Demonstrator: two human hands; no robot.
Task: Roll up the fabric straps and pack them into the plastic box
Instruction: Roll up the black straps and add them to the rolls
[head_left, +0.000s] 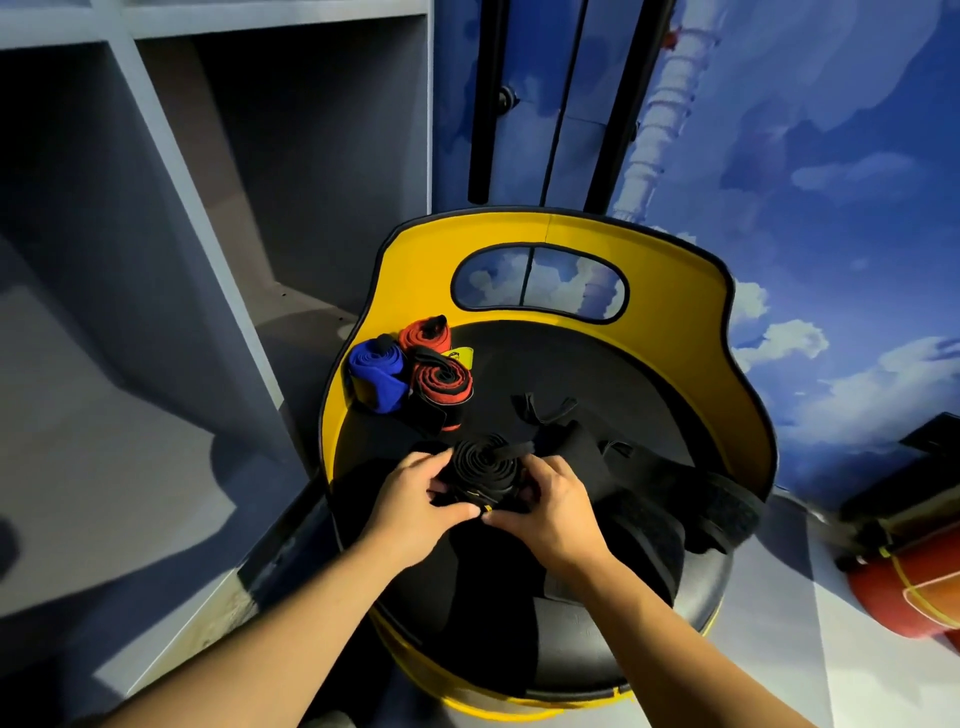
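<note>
Sitting at the far left of the yellow-backed seat (675, 260), the finished blue roll (376, 371) and red rolls (441, 382) are keeping clear — the left hand (410, 499) and right hand (550, 504) are both clasping the black strap roll (485, 465), seemingly stopping it unwinding — no box in view

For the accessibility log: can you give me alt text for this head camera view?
Both hands, left hand and right hand, grip a black rolled strap over a round yellow-backed seat. A blue roll and two red rolls sit at its back left.
</note>
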